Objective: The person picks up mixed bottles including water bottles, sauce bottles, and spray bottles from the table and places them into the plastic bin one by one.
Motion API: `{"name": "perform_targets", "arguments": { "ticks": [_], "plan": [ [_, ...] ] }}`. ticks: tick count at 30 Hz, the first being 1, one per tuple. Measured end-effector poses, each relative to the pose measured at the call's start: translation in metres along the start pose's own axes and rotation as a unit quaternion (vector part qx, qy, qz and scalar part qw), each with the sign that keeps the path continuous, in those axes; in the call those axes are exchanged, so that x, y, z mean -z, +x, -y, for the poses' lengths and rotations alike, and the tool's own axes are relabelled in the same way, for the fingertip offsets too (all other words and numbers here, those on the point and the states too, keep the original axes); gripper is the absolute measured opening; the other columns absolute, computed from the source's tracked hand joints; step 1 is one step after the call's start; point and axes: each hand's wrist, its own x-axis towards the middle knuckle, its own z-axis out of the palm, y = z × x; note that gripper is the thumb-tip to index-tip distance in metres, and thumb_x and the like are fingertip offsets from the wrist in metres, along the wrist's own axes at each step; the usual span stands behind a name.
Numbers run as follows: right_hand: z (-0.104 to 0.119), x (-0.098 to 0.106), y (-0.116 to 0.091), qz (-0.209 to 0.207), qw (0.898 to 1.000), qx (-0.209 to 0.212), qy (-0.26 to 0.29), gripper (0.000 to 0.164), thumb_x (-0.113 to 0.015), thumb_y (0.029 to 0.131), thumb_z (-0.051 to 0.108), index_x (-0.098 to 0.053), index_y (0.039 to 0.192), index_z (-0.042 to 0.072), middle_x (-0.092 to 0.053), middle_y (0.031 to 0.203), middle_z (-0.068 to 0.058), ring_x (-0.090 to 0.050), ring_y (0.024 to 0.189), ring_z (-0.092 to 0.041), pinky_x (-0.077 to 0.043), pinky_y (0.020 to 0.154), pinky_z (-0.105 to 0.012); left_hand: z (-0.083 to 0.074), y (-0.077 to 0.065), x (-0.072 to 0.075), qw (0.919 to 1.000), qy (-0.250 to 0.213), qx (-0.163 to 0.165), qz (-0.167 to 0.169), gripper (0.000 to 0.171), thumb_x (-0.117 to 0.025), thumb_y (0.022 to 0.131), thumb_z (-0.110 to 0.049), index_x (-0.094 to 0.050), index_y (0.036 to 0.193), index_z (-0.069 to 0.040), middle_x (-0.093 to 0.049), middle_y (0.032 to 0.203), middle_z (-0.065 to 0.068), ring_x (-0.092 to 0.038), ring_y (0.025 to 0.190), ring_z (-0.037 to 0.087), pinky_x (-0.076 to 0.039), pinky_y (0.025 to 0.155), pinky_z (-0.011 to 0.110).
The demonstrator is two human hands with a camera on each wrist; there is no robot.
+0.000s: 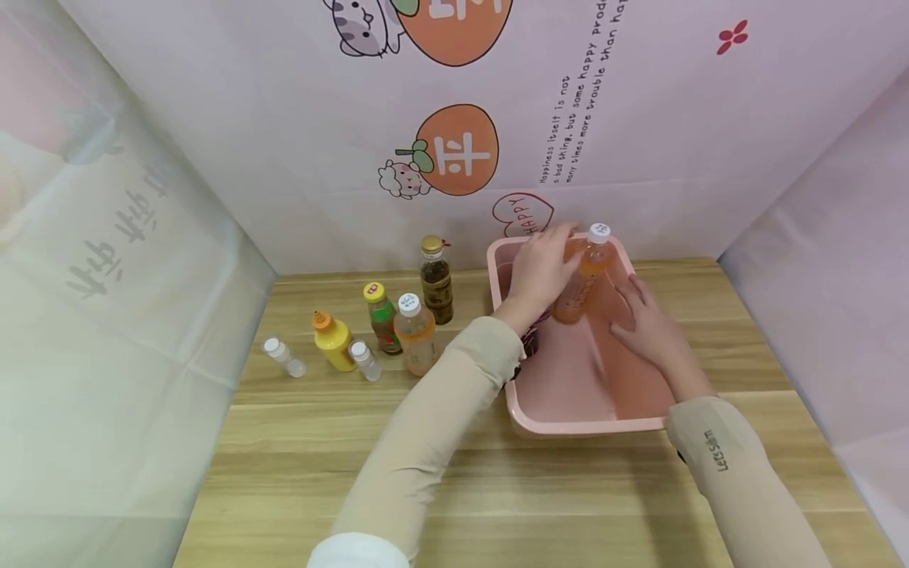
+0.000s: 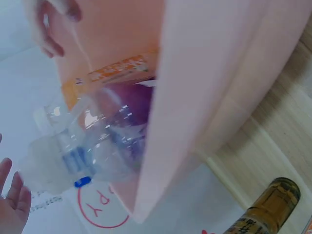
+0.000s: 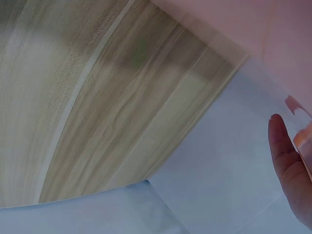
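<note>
Scanning out from the near side: bench [image 1: 554, 513] is bare in front of the bin, so I've got plenty of room there, forearms aside. Pink bin [image 1: 589, 427] sits right of centre, near half of its floor bare, so there's space for more. Right hand [image 1: 655, 327] is at the bin's right rim, fingers spread, pinching nothing; can't tell whether the tips press the wall.

Out on the bench, left of the bin, I count six items outside: two shakers [image 1: 366, 363] [image 1: 286, 359], mustard [image 1: 334, 343], spare juice [image 1: 419, 343], jar [image 1: 384, 319], then soy bottle [image 1: 436, 288] farthest back. All upright. I'd call loading early: two in, six left if they all go in.

Farther back, left hand [image 1: 543, 272] is over the bin's far left part, fingers loosely apart. Left wrist view puts them just beside the white cap of the purple bottle [image 2: 109, 131]; I can't confirm contact. That bottle is inside, by the left wall, juice bottle [image 1: 582, 284] inside at the far right, cap above the rim.

Far rim is tight: wall cloth [image 1: 355, 158] is right behind, so I'd judge the approach better from the front.
</note>
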Motion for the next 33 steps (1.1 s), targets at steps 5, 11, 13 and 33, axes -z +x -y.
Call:
{"name": "perform_targets", "arguments": {
  "ticks": [5, 11, 13, 33],
  "plan": [
    [0.000, 0.000, 0.000, 0.008, 1.000, -0.007, 0.003, 0.072, -0.056, 0.090, 0.023, -0.022, 0.149, 0.000, -0.003, 0.158, -0.024, -0.031, 0.128, -0.060, -0.034, 0.097, -0.071, -0.002, -0.001, 0.017, 0.9990, -0.042, 0.012, 0.007, 0.046, -0.063, 0.092, -0.033, -0.051, 0.135, -0.023, -0.066, 0.122, -0.007, -0.064, 0.098, 0.011, -0.052, 0.074, 0.023],
    [0.000, 0.001, -0.001, 0.004, 1.000, -0.003, 0.004, 0.072, -0.056, 0.090, 0.022, -0.023, 0.148, -0.002, -0.005, 0.157, -0.025, -0.031, 0.128, -0.060, -0.034, 0.097, -0.070, -0.001, -0.006, 0.035, 0.9926, -0.115, 0.012, 0.036, 0.048, -0.062, 0.093, -0.029, -0.047, 0.138, -0.021, -0.065, 0.125, -0.003, -0.066, 0.087, 0.012, -0.046, 0.059, 0.018],
    [0.000, 0.001, 0.000, 0.005, 1.000, -0.003, 0.003, 0.072, -0.056, 0.089, 0.022, -0.022, 0.148, -0.002, -0.004, 0.158, -0.025, -0.029, 0.129, -0.060, -0.033, 0.098, -0.070, 0.001, -0.009, 0.040, 0.9883, -0.146, 0.012, 0.044, 0.048, -0.062, 0.093, -0.027, -0.046, 0.138, -0.020, -0.065, 0.126, -0.002, -0.066, 0.097, 0.012, -0.048, 0.064, 0.014],
    [0.003, 0.003, -0.001, 0.007, 1.000, 0.002, 0.000, 0.072, -0.058, 0.090, 0.022, -0.023, 0.148, -0.002, -0.004, 0.157, -0.026, -0.026, 0.132, -0.059, -0.031, 0.100, -0.070, 0.047, -0.050, 0.090, 0.9674, -0.249, 0.000, 0.049, 0.044, -0.063, 0.092, -0.016, -0.050, 0.134, -0.015, -0.071, 0.113, 0.004, -0.064, 0.109, 0.020, -0.051, 0.094, 0.028]
  ]
}}
